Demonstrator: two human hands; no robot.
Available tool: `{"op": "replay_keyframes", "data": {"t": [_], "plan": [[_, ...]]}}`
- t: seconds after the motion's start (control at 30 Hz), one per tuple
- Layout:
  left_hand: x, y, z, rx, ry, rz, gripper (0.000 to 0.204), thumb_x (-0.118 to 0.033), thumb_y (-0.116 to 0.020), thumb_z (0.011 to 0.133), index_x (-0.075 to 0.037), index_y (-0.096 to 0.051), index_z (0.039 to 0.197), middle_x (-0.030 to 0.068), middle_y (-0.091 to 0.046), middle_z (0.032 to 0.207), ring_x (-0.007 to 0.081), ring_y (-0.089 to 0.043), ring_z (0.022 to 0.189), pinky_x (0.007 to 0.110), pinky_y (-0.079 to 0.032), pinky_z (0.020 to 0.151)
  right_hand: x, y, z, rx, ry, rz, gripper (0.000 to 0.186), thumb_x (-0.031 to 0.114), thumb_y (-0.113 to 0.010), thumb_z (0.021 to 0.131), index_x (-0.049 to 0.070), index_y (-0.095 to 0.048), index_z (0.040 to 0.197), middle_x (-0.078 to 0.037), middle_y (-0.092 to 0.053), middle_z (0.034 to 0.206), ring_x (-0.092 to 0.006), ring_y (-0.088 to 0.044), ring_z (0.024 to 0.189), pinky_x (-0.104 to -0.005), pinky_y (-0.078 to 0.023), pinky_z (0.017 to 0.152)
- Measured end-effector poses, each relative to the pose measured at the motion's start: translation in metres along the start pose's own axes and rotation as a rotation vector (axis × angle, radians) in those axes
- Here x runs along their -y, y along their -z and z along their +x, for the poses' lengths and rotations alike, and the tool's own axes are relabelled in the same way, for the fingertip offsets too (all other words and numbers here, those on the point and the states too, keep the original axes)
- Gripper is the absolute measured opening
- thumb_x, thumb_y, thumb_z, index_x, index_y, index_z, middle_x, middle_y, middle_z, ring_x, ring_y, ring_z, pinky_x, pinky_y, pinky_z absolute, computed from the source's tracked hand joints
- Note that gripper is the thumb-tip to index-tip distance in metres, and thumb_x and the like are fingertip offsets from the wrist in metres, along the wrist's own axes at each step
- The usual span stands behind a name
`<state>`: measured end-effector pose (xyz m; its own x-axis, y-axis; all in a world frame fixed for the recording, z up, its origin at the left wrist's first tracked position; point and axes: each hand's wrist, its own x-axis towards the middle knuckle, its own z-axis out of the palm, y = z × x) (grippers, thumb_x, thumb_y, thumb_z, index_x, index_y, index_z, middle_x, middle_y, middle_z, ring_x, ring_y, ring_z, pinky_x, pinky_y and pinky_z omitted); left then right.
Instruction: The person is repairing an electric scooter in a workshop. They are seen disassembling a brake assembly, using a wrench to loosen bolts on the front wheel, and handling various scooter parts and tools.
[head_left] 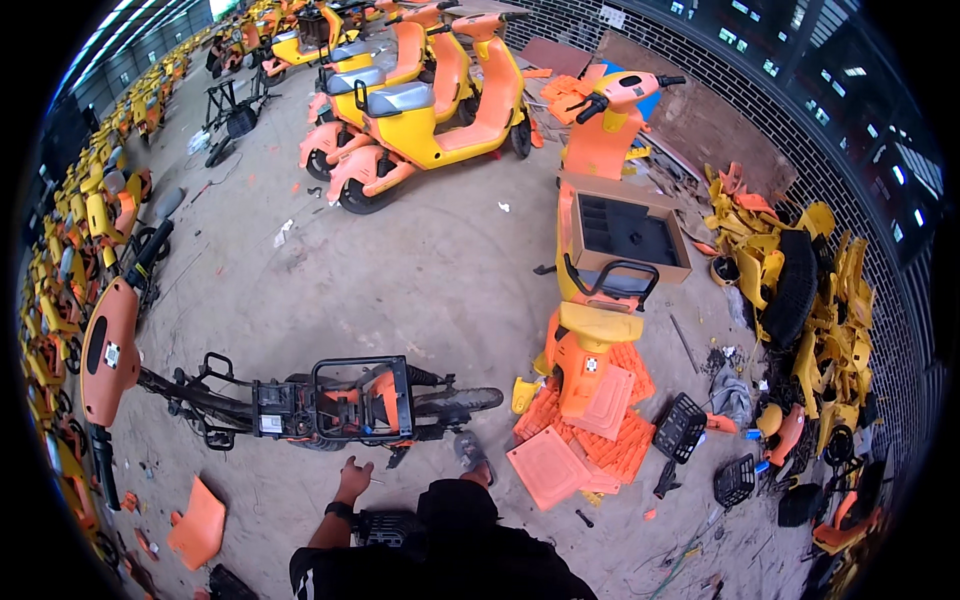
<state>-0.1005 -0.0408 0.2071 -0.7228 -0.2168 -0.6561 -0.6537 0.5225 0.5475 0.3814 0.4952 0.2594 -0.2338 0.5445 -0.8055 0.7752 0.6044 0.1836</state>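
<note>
My left hand [354,480], with a dark band on its wrist, is just in front of a stripped scooter frame [340,405]. Its fingers are partly bent, and a thin pale rod [376,483] pokes out from them; its kind is too small to tell. The frame stands crosswise, handlebar [100,450] and orange front cover [110,350] at left, rear wheel [458,401] at right. A black rack [360,362] tops its rear. My right hand does not show. Beside the rear wheel rests a grey shoe [467,450], and a black ribbed part [388,526] lies by my left arm.
Orange panels [550,466] are heaped at right below a yellow-orange scooter [600,350] carrying an open box [625,235]. Yellow scrap covers [840,340] pile along the wall. Complete scooters [440,125] stand behind. An orange panel [200,523] and black baskets [681,427] lie on the floor.
</note>
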Motion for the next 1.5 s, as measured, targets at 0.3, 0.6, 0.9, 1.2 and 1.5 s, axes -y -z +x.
{"op": "replay_keyframes", "data": {"t": [0.3, 0.6, 0.9, 1.2, 1.5], "plan": [[-0.005, -0.059, 0.088, -0.574, 0.501, -0.591, 0.065, -0.043, -0.067, 0.077, 0.008, -0.048, 0.113, 0.0221, -0.06, 0.111, 0.0362, -0.062, 0.097, 0.044, -0.051, 0.081, 0.138, 0.222, 0.088, -0.076, 0.162, -0.519, 0.03, 0.028, -0.062, 0.071, 0.007, -0.07, 0.091, -0.014, -0.069, 0.094, -0.0309, -0.067, 0.092, -0.041, -0.053, 0.08], [-0.126, -0.058, 0.043, -0.485, 0.603, -1.249, 0.023, -0.019, -0.063, 0.078, 0.0, -0.057, 0.09, 0.0139, -0.062, 0.089, 0.0283, -0.063, 0.078, 0.039, -0.052, 0.071, 0.355, 0.456, 0.13, -0.477, 0.475, -0.325, 0.029, 0.027, -0.066, 0.068, 0.008, -0.069, 0.09, -0.015, -0.068, 0.088, -0.0318, -0.066, 0.088, -0.042, -0.053, 0.079], [-0.07, -0.089, 0.044, -0.253, 0.26, -1.307, 0.045, -0.015, -0.068, 0.069, -0.004, -0.054, 0.111, 0.0119, -0.06, 0.104, 0.0244, -0.058, 0.095, 0.04, -0.048, 0.082, 0.523, 0.501, 0.18, -0.47, 0.605, -0.42, 0.039, 0.033, -0.067, 0.068, 0.001, -0.069, 0.091, -0.02, -0.068, 0.092, -0.0336, -0.066, 0.09, -0.041, -0.053, 0.078], [-0.11, -0.129, 0.062, -0.961, 0.415, -0.964, 0.072, -0.011, -0.078, 0.063, 0.004, -0.044, 0.124, 0.0219, -0.053, 0.12, 0.033, -0.055, 0.11, 0.042, -0.044, 0.095, 0.732, 0.522, 0.265, -0.35, 0.99, -0.704, 0.033, 0.029, -0.06, 0.074, 0.0, -0.067, 0.087, -0.021, -0.066, 0.081, -0.0376, -0.065, 0.08, -0.0491, -0.049, 0.076], [-0.119, -0.118, 0.098, -1.061, 1.027, -0.353, 0.051, -0.013, -0.055, 0.082, 0.008, -0.033, 0.123, 0.0353, -0.053, 0.111, 0.0492, -0.056, 0.098, 0.049, -0.045, 0.082, 0.877, 0.408, 0.33, -0.07, 0.918, -0.431, 0.03, 0.014, -0.059, 0.075, 0.003, -0.059, 0.103, -0.019, -0.065, 0.076, -0.0292, -0.066, 0.061, -0.0382, -0.054, 0.057]]}}
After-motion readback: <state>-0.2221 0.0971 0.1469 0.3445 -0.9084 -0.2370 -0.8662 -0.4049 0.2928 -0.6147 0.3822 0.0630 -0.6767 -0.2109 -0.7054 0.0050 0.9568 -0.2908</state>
